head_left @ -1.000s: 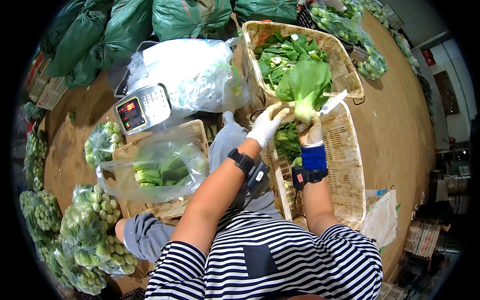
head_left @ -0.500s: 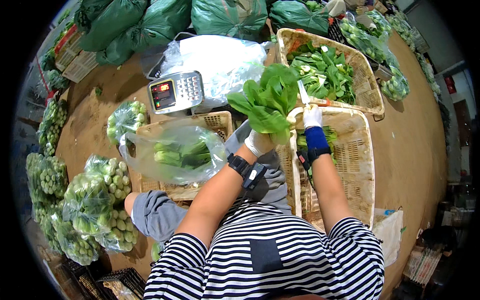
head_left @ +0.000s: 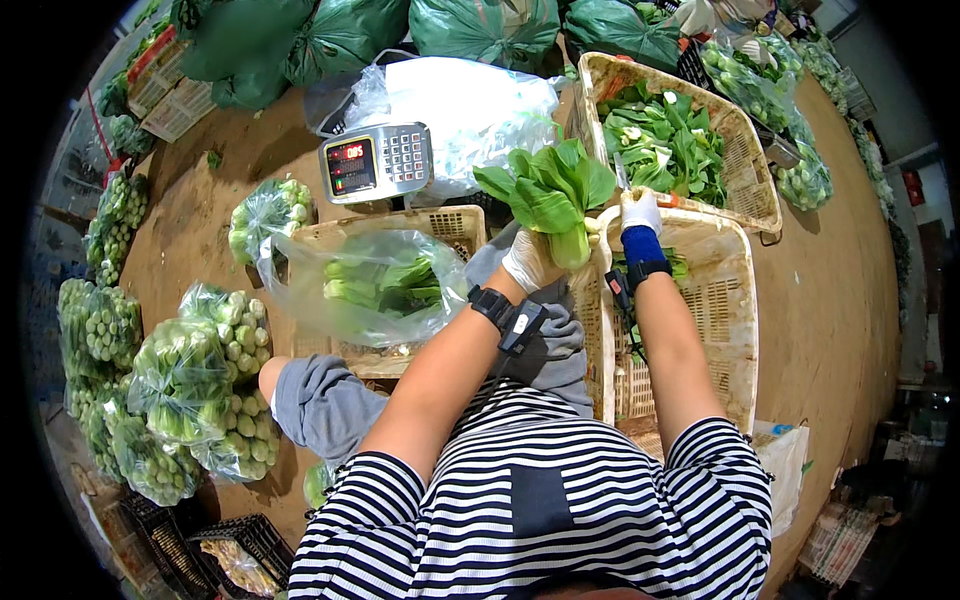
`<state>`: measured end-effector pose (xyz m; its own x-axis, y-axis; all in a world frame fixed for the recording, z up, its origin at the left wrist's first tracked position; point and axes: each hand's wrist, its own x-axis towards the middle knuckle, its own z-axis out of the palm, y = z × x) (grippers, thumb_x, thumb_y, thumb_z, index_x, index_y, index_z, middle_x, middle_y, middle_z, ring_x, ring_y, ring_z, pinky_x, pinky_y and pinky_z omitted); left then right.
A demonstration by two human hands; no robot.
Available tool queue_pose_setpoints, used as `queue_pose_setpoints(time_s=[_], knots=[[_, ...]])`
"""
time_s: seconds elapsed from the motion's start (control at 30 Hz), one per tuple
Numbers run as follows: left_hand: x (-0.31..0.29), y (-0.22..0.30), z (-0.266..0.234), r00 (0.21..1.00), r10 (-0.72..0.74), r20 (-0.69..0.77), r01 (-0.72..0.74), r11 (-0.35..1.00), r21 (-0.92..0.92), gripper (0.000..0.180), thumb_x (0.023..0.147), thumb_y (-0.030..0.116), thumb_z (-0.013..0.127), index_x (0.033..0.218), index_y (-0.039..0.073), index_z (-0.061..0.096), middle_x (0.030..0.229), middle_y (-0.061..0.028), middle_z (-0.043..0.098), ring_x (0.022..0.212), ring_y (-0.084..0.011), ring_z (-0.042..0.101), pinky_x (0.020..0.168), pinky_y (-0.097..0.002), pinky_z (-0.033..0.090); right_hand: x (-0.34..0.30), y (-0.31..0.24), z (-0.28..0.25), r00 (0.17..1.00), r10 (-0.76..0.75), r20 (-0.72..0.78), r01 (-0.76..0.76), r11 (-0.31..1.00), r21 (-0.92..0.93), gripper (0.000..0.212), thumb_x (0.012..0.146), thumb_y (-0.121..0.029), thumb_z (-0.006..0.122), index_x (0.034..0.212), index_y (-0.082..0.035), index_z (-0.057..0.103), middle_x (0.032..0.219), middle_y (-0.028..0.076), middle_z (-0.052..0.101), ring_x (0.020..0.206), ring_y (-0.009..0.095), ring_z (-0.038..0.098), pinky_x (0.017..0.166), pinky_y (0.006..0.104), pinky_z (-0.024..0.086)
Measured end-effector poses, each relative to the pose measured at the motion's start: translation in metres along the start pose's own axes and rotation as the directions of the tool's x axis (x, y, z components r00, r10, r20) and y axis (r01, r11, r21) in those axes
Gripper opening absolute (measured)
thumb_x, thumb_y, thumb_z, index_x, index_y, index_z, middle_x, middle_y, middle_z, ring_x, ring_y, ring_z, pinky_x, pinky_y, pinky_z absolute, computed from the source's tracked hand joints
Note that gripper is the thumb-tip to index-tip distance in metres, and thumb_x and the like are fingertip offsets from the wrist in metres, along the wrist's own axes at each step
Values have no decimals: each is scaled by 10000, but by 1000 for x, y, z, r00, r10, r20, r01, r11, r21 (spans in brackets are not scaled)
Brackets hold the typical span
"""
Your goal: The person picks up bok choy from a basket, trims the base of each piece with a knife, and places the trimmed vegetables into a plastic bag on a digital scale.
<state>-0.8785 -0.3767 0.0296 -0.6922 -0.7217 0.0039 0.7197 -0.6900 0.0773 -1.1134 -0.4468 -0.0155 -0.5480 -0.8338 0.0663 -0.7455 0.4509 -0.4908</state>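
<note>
My left hand (head_left: 531,261), in a white glove, is closed round a head of bok choy (head_left: 568,200), its leaves pointing away from me and its pale stem end toward my right hand. In my white-gloved right hand (head_left: 640,211) is a knife (head_left: 620,172) with its blade pointing up and away, beside the bok choy and apart from it. Below that hand is a cream plastic crate (head_left: 735,330) with some leaves (head_left: 672,265) in it. To the left, a clear plastic bag (head_left: 300,275) holding bok choy (head_left: 380,285) rests in another crate (head_left: 465,222).
Beyond my right hand, a crate (head_left: 755,185) holds loose bok choy and leaves. A digital scale (head_left: 375,162) stands before white plastic bags (head_left: 470,110). Bagged bok choy (head_left: 180,380) lies at left. Green sacks (head_left: 485,30) line the back.
My view has shifted slightly, moving the surroundings in the picture. The bok choy is tilted a little differently in my left hand, showing more of its pale stem. Both hands keep their hold.
</note>
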Motion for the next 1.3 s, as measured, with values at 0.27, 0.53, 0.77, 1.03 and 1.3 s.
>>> queue_pose_setpoints(time_s=[0.27,0.53,0.77,1.03,1.3], knots=[[1,0,-3,1000,-2,17,3,999,-36,560,843,482,489,1178,33,487,1097,-164,564,967,-281,570,875,-402,464,-1,-1,-6,997,6,-78,-9,1000,-29,360,753,-362,662,1007,-112,614,1021,158,612,943,324,595,793,419,470],[7,-4,-6,997,44,-71,-32,986,164,579,858,527,469,1172,41,492,1081,-140,588,948,-253,588,820,-387,492,-86,-49,-76,952,-192,-239,305,530,791,270,780,-157,688,990,-32,572,968,108,565,865,196,565,739,305,472],[13,-14,7,979,32,-199,58,899,433,497,870,500,484,1194,123,486,1072,-36,589,970,-182,571,768,-376,487,-138,-109,-131,503,-827,-251,853,522,-11,596,588,-286,794,1128,-167,573,1002,102,533,865,273,552,736,366,463],[23,-24,13,968,103,-229,8,900,436,371,860,408,572,1101,128,542,1008,-27,596,917,-167,570,747,-369,483,-114,-94,-124,716,-682,-149,686,647,332,219,710,-124,703,922,-113,647,856,66,606,766,237,605,664,335,489],[41,-29,-1,917,90,-388,84,909,409,285,911,253,488,1106,53,540,1005,-70,621,842,-177,616,737,-327,524,-119,-89,-128,647,-760,-54,755,630,181,629,596,-271,802,1173,-187,566,1005,95,519,921,267,538,802,368,458]])
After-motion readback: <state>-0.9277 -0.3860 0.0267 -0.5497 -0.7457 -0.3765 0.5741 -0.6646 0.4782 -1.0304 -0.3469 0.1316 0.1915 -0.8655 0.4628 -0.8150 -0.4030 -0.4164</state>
